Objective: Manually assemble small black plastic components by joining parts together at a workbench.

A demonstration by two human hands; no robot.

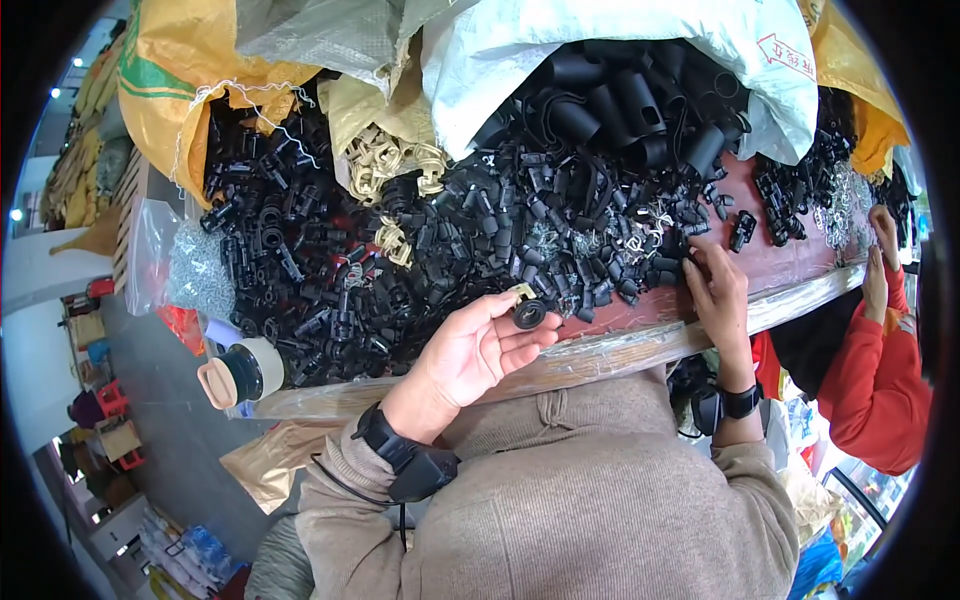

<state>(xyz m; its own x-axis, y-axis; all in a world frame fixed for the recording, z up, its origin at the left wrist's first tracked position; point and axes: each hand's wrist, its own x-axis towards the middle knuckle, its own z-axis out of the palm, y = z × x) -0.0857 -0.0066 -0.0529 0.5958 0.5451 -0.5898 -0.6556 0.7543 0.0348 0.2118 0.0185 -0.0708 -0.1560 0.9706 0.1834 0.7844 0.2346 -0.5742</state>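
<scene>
My left hand (470,350) is turned palm up over the front edge of the table. Its thumb and forefinger pinch a round black plastic part (530,314) with a hollow centre, and a small cream plastic piece (523,292) sits against its top. The other fingers are loosely curled. Farther right, my right hand (720,300) reaches in among small black plastic parts (665,270), its fingers bent and close together; what lies between the fingertips is hidden. Between both hands spreads a heap of black plastic pieces (480,225) mixed with metal springs (645,235).
A white sack (620,25) spills black tubes (640,100) at the back. Cream rings (380,160) lie left of it. A lidded cup (245,372) stands at the left corner beside a bag of small metal pieces (200,265). A red-sleeved person (880,390) works at right.
</scene>
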